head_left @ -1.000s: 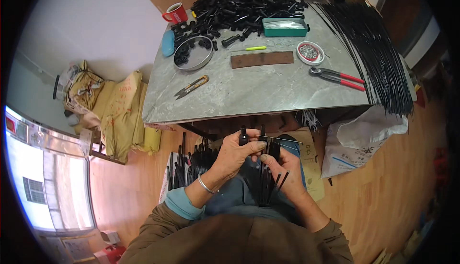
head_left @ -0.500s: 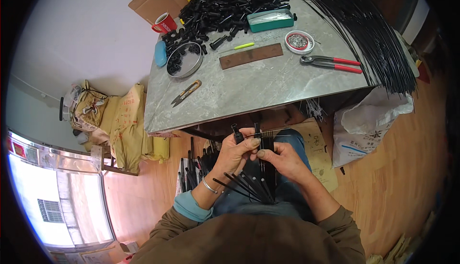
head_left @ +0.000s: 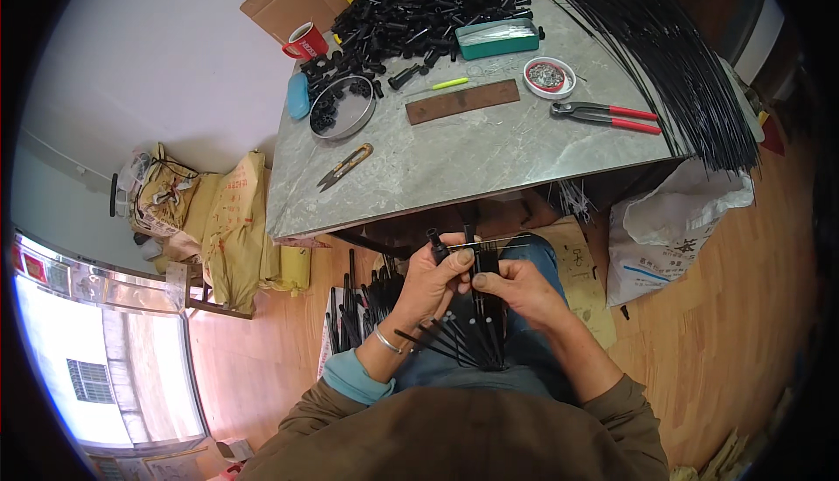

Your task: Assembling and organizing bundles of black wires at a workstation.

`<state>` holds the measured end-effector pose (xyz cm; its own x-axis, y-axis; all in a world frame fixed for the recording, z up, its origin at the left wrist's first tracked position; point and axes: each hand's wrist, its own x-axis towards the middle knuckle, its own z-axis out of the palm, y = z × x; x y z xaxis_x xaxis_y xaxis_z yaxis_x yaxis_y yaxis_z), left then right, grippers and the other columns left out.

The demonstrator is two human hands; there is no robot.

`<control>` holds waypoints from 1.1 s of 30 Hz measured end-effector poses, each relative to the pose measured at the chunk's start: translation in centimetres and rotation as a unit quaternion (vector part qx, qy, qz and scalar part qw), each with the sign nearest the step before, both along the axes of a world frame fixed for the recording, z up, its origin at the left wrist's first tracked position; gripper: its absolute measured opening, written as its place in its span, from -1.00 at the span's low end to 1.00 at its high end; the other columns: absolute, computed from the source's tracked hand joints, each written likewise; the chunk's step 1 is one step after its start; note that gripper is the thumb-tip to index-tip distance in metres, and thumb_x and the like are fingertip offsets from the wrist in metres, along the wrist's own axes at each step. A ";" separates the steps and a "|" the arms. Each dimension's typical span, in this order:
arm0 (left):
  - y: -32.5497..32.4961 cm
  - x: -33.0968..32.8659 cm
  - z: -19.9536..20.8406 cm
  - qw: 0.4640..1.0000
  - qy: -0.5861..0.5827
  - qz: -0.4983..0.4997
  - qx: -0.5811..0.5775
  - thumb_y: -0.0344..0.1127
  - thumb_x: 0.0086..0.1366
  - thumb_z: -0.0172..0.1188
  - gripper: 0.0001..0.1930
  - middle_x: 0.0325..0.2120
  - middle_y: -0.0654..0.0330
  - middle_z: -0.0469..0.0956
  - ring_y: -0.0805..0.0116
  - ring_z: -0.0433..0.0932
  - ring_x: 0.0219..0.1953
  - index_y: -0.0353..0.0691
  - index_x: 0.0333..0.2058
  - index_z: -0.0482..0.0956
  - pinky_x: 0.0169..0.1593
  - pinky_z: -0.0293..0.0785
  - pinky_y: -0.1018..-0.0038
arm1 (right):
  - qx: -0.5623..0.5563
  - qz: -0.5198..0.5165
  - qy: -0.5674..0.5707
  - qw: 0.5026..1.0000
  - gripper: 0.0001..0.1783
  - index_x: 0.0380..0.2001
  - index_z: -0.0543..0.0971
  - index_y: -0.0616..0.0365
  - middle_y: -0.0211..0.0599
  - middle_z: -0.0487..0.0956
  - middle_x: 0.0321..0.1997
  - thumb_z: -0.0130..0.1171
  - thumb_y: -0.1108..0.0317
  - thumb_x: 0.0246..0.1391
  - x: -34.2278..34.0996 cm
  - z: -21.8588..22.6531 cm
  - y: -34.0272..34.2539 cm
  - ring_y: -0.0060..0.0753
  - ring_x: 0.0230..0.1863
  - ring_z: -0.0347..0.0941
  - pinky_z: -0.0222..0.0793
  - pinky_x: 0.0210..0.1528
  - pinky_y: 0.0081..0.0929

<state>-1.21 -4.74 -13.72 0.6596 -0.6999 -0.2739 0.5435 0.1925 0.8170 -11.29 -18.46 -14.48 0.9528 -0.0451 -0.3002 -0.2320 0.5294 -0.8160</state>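
Observation:
Over my lap, my left hand [head_left: 430, 282] is closed around a short black plastic tube [head_left: 435, 242] with a flared end, which points up beside the thumb. A second slim black piece [head_left: 469, 235] stands up behind that thumb. Crossing near the left fingertips is a thin straight rod [head_left: 502, 243]; whether it is wire or a needle I cannot tell. My right hand [head_left: 523, 291] pinches a slender black rod [head_left: 478, 284] just below, its fingertips close to the left ones. A fan of thin black rods [head_left: 463, 341] with pale ends rests on my lap beneath both hands.
On the grey table [head_left: 376, 188] are a heap of black tubes [head_left: 428, 9], thread snips [head_left: 347, 166], a round tin [head_left: 358, 118], a rusty metal strip [head_left: 463, 103], red-handled pincers [head_left: 607, 117], a green box [head_left: 498, 41] and long black rods [head_left: 673, 62]. A white sack [head_left: 651, 245] stands at right.
The view has shifted slightly. The thin rod at my fingertips now shows more clearly, extending to the right. Both hands keep nearly the same place and hold.

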 end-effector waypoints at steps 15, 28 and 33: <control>0.4 -0.4 0.8 0.999 0.005 -0.031 -0.003 -0.33 0.25 0.22 -0.80 -0.51 0.36 0.47 0.61 0.38 -0.53 -0.25 -0.17 0.51 -0.46 0.31 0.68 | -0.116 0.011 0.035 0.993 -0.72 -0.39 0.53 0.19 -0.53 0.53 -0.44 0.29 0.18 0.07 -0.7 -0.3 0.1 -0.69 -0.33 0.45 0.36 -0.26 -0.67; -0.2 3.0 2.3 0.988 -0.131 0.039 0.066 0.03 0.40 -0.07 -0.58 -0.49 0.30 0.39 0.53 0.35 -0.42 -0.25 -0.25 0.55 -0.36 0.30 0.56 | -0.020 -0.163 -0.080 0.983 -0.66 -0.03 0.31 0.22 -0.34 0.48 -0.41 0.11 0.51 0.15 0.3 1.7 3.6 -0.59 -0.49 0.44 0.47 -0.45 -0.62; -2.9 4.8 4.4 0.985 -0.097 -0.125 0.067 0.22 0.38 -0.20 -0.41 -0.42 0.28 0.42 0.52 0.33 -0.33 -0.24 -0.30 0.54 -0.22 0.29 0.53 | -0.038 -0.156 -0.059 0.985 -0.70 -0.06 0.32 0.21 -0.34 0.45 -0.46 0.10 0.48 0.15 0.9 1.9 4.3 -0.56 -0.55 0.38 0.39 -0.52 -0.61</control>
